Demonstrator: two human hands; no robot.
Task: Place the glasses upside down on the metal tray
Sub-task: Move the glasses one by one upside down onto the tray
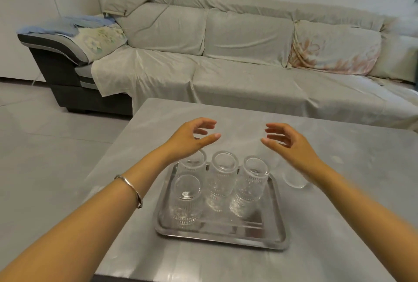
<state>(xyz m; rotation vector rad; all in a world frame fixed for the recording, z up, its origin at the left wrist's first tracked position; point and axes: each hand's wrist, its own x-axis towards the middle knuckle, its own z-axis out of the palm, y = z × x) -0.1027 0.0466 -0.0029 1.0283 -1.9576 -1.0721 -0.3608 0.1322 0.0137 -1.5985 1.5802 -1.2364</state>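
A metal tray (279, 220) lies on the grey table. Several ribbed clear glasses stand upside down on it: one at the back left (192, 164), one at the back middle (222, 175), one at the back right (251, 184) and one at the front left (186, 200). Another glass (294, 180) sits on the table just right of the tray, partly hidden by my right wrist. My left hand (192, 138) hovers above the tray's far left corner, fingers spread and empty. My right hand (287, 143) hovers beyond the far right corner, also empty.
The grey table (350, 168) stretches beyond and to the right of the tray. A sofa under pale covers (226, 66) runs along behind the table. Grey floor (56, 134) lies to the left.
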